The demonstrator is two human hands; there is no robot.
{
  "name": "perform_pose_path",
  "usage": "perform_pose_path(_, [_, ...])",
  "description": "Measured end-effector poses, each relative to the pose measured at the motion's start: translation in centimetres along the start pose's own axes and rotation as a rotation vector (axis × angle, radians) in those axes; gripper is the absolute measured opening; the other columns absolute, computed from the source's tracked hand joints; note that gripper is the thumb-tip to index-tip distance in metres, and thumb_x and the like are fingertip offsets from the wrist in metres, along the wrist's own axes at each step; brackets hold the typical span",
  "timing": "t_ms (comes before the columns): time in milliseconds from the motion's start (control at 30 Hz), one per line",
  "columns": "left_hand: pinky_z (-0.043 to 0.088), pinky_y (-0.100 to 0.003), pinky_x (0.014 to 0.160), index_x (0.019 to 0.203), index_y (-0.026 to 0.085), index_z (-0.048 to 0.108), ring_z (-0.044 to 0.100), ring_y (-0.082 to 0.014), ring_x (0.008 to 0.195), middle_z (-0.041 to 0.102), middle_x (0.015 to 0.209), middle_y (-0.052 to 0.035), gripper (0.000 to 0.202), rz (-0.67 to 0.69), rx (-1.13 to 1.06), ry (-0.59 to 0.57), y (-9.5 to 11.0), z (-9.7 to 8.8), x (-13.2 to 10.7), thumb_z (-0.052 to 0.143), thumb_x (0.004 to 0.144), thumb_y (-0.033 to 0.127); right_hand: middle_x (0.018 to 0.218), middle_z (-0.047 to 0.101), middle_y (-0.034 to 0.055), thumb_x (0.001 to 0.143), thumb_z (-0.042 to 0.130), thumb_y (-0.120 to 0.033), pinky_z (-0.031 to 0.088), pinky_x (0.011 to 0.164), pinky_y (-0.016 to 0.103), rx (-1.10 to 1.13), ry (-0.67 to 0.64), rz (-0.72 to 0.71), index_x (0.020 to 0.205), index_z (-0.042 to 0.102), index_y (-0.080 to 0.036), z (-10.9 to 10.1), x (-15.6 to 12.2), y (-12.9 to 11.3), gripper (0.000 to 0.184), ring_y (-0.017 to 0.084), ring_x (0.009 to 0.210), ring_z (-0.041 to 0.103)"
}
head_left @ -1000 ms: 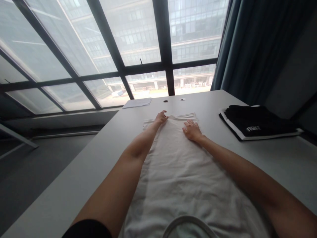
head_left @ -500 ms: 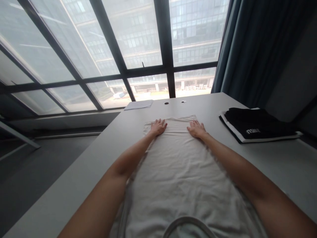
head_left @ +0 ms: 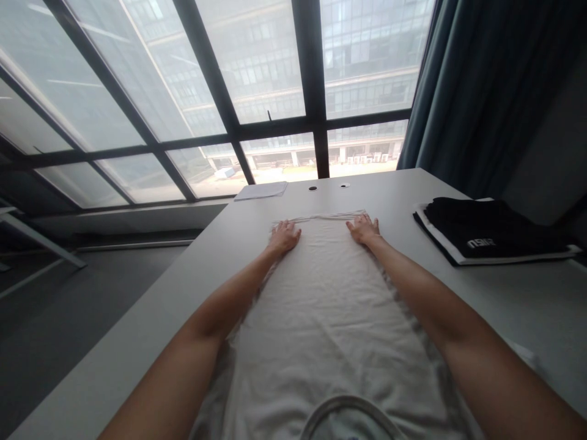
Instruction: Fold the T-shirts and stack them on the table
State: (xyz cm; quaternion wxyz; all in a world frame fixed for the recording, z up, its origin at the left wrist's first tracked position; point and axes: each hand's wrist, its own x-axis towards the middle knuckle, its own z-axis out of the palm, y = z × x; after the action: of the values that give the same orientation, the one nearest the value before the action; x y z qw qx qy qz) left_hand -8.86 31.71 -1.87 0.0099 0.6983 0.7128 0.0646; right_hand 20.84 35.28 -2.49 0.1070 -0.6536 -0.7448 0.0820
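A white garment (head_left: 325, 299) lies flat and lengthwise on the grey table (head_left: 192, 287), running away from me. My left hand (head_left: 283, 236) rests flat on its far left corner, fingers spread. My right hand (head_left: 364, 230) lies flat on the far right corner, fingers also apart. Both palms press on the cloth near its far hem and hold nothing.
A folded black garment on a white one (head_left: 488, 235) sits at the table's right. A sheet of paper (head_left: 260, 190) lies at the far edge by two cable holes (head_left: 313, 187). Large windows stand behind, a dark curtain (head_left: 463, 91) at right, floor at left.
My left hand moved from the far hem's middle out to the left corner and flattened. My right hand slid toward the right corner. The far hem now lies straighter.
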Motion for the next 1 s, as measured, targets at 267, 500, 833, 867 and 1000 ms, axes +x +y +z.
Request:
perform_pose_path(267, [0.014,-0.059,0.119,0.155,0.030,0.034,0.018,-0.0311,0.152,0.023,0.166,-0.0069,0.061,0.196,-0.033,-0.060,3.8,1.2,0.3,0.028,0.101,0.059,0.163,0.028,0.0139,0.102,0.026,-0.050,0.014,0.119,0.057,-0.003,-0.041,-0.105,0.153,0.039,-0.019,1.0,2.4,-1.8,0.060,0.026,0.150,0.021])
perform_pose_path(500, [0.012,-0.058,0.120,0.157,0.032,0.030,0.015,-0.0307,0.153,0.019,0.167,-0.0056,0.062,0.188,-0.026,-0.071,4.0,1.1,-0.1,0.026,0.101,0.059,0.165,0.019,0.0213,0.103,0.019,-0.047,0.006,0.118,0.060,-0.027,0.012,-0.086,0.153,0.036,-0.008,0.9,2.1,-1.7,0.065,0.032,0.153,0.011])
perform_pose_path(833, [0.012,-0.059,0.120,0.156,0.032,0.031,0.015,-0.0309,0.153,0.018,0.167,-0.0058,0.063,0.188,-0.025,-0.098,3.9,0.8,0.3,0.027,0.100,0.060,0.163,0.023,0.0223,0.103,0.022,-0.041,0.011,0.116,0.064,-0.044,-0.032,-0.035,0.154,0.034,-0.009,-0.2,2.0,0.2,0.061,0.032,0.151,0.018])
perform_pose_path(867, [0.013,-0.059,0.119,0.156,0.031,0.032,0.015,-0.0309,0.153,0.019,0.167,-0.0059,0.062,0.188,-0.030,-0.096,4.0,0.8,0.4,0.028,0.100,0.059,0.163,0.022,0.0237,0.103,0.021,-0.039,0.010,0.116,0.066,-0.054,-0.012,0.005,0.154,0.033,-0.007,-0.5,1.9,0.6,0.061,0.033,0.151,0.017])
perform_pose_path(1000, [0.013,-0.058,0.120,0.156,0.029,0.031,0.012,-0.0299,0.154,0.019,0.167,-0.0068,0.061,0.167,-0.052,-0.045,4.4,0.8,0.6,0.027,0.102,0.055,0.165,0.020,0.0188,0.103,0.022,-0.040,0.010,0.119,0.059,-0.040,0.068,-0.064,0.153,0.036,-0.010,-0.1,0.4,-2.4,0.060,0.029,0.153,0.013])
